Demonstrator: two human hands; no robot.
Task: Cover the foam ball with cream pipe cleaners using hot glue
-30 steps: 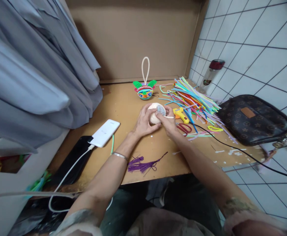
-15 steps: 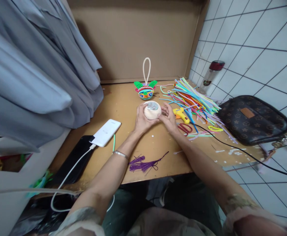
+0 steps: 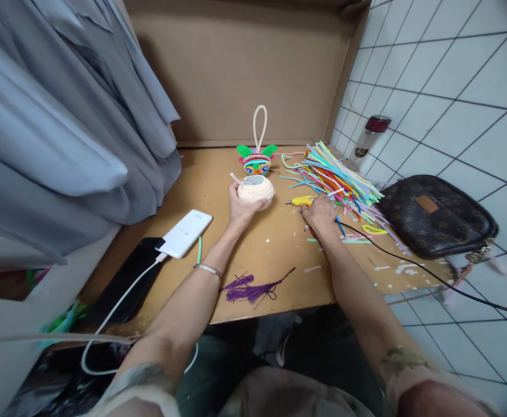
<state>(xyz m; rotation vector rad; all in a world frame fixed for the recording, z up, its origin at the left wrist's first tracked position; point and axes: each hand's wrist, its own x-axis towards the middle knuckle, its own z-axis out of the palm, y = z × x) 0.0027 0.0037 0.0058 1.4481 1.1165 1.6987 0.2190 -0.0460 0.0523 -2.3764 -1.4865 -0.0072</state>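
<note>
A round cream-coloured ball (image 3: 257,191) with a greyish patch on top is held in my left hand (image 3: 242,207), its fingers and thumb around the left and lower sides. A short pale strip sticks out at the ball's upper left. My right hand (image 3: 322,214) is wrapped over the handle of the yellow glue gun (image 3: 302,201), whose nozzle points left toward the ball. Just behind the ball sits a colourful animal-head ornament (image 3: 257,164) with green ears and a white loop.
Many coloured pipe cleaners (image 3: 344,179) lie behind my right hand. A dark patterned bag (image 3: 440,217) and a red-lidded bottle (image 3: 368,139) are at the right. Purple tassels (image 3: 249,289) lie near the front edge; a white power bank (image 3: 187,233) overlaps a black phone.
My right hand has left the ball and closed over the glue gun, which has turned. The ball, now in my left hand alone, has shifted slightly left and tilted.
</note>
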